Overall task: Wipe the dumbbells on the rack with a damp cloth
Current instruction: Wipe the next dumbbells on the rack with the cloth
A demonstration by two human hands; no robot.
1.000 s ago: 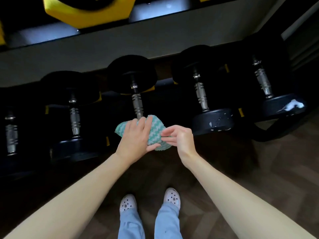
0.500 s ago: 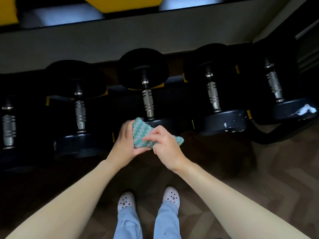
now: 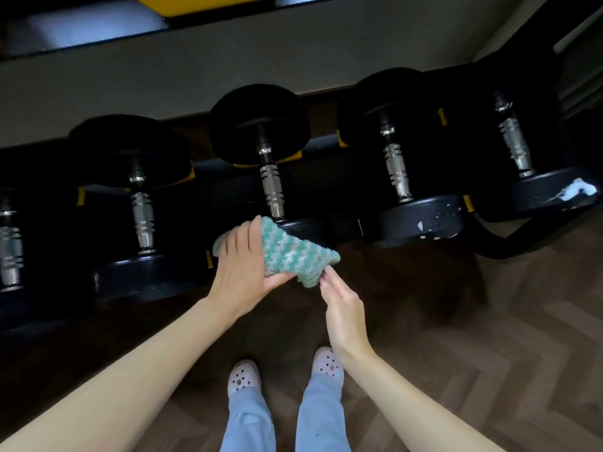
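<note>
Five dumbbells (image 3: 394, 171) sit side by side on the black rack (image 3: 321, 144), each chrome handle running near to far (the leftmost is cut off by the frame edge). One teal-and-white striped cloth (image 3: 290, 252) lies against the near head of the middle dumbbell (image 3: 270, 190). Its long axis runs left to right, with a corner pointing right. The left hand (image 3: 241, 265) grips the cloth, thumb beneath. The right hand (image 3: 342, 308) is relaxed, its fingers straight and its fingertips at the cloth's near edge. White smears (image 3: 577, 189) mark the near heads of the two rightmost dumbbells.
</note>
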